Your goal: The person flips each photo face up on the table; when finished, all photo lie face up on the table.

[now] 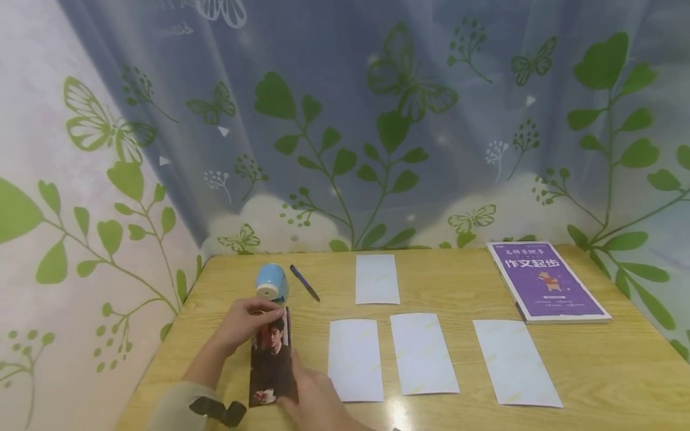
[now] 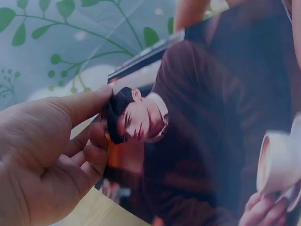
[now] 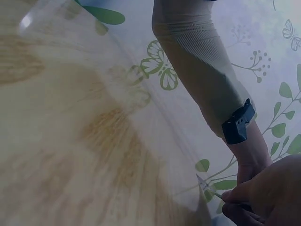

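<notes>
A photo card (image 1: 269, 365), a dark-sweatered person with a white cup printed on it, is held between both hands above the left part of the table. My left hand (image 1: 242, 326) pinches its top edge between thumb and fingers; the left wrist view shows the grip on the photo (image 2: 197, 122) closely. Layered edges along one side suggest more than one sheet. Lower down, my right hand (image 1: 320, 395) grips the right edge. In the right wrist view, thumb and fingers of the right hand (image 3: 277, 193) pinch the card, seen nearly edge-on.
Behind the photo sit a blue rounded object with a white end (image 1: 271, 281) and a pen (image 1: 305, 283). Several white cards lie on the wooden table (image 1: 442, 287), including one at the back (image 1: 377, 279). A purple book (image 1: 547, 281) lies at the right, before a patterned curtain (image 1: 345, 120).
</notes>
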A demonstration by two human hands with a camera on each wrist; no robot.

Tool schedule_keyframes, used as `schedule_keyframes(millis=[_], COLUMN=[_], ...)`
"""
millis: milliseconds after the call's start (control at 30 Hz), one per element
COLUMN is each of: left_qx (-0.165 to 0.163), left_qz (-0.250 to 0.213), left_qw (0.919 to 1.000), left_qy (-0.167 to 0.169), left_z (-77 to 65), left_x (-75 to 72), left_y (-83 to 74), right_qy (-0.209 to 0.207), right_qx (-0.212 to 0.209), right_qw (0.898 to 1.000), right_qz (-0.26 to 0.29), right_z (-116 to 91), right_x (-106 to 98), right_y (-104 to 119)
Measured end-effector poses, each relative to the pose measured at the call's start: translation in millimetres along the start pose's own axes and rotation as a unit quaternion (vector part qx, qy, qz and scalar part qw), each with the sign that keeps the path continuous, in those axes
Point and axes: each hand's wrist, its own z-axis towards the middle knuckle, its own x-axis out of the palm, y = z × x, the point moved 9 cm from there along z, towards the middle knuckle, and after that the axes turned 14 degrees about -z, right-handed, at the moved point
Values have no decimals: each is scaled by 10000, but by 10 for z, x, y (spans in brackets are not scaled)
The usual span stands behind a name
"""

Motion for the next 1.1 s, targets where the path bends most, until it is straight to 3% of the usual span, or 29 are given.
schedule_keyframes(millis=[267,533,767,900,1100], left_qx=[-124,103,726,728,596], left_qz=[377,450,938,1128,1558], left_qw=[9990,9980,9922,9901,9856], left_qy=[-228,-427,-386,-396,-282], left_z=[104,124,100,96,127], left_x=[-5,20,98,102,113], left_y=[220,395,316,293,276], right_qy=[206,684,613,411,423], right_qx=[413,1031,764,554,601], right_qw=[9980,9904,9951,9975,9955], right_qz=[429,621,94,142,591], right_z=[17,-23,-22,-2,27], right_x=[96,237,207,165,186], right_y=[-133,-234,-199,-179,-242])
